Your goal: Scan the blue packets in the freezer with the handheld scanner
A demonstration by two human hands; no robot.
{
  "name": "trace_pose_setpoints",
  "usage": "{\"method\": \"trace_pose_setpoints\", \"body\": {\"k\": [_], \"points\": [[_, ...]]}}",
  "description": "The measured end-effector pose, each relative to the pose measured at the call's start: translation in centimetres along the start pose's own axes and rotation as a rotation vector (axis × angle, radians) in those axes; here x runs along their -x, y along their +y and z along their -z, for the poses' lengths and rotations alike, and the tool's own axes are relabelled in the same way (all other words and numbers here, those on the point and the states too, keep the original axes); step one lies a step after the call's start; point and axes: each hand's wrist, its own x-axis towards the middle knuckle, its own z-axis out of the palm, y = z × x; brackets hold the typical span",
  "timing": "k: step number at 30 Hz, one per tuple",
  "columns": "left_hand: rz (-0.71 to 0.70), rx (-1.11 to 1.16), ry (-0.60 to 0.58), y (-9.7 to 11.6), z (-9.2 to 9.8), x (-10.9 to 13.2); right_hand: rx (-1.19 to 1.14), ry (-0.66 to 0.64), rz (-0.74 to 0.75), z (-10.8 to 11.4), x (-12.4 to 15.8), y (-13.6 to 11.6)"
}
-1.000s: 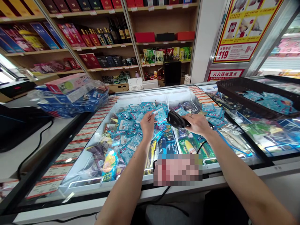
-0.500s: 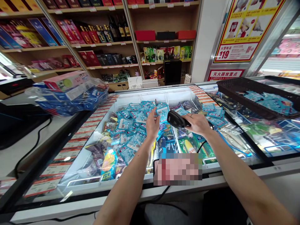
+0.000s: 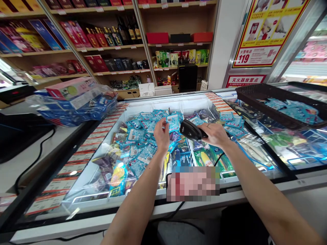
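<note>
My left hand [image 3: 161, 135] reaches over the freezer's glass top, its thumb and fingers closed on the left edge of a small blue packet [image 3: 173, 119] with a white barcode label. Just right of the packet, my right hand [image 3: 214, 134] grips a black barcode scanner [image 3: 190, 130], whose head points left toward the label. A black cable [image 3: 220, 158] trails from the scanner. Many similar blue packets [image 3: 136, 134] lie in a heap around and left of my left hand.
In front of my forearms lies a phone-like device with a blurred screen [image 3: 193, 184]. At the right stands a dark brown basket [image 3: 270, 112] holding blue packets. Plastic-wrapped boxes [image 3: 76, 102] rest at the left. Stocked shelves [image 3: 112, 47] stand behind the freezer.
My left hand has drawn back slightly left, its fingers curling in, and the blue packet has shifted a little left with it. The scanner has moved slightly left.
</note>
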Motion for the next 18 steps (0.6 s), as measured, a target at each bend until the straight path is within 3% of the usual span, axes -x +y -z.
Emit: {"method": "trace_pose_setpoints", "body": {"k": [18], "points": [[-0.042,-0.016,-0.047,0.06,-0.22,0.19,0.015,-0.021,0.027,0.05,-0.11,-0.17]]}}
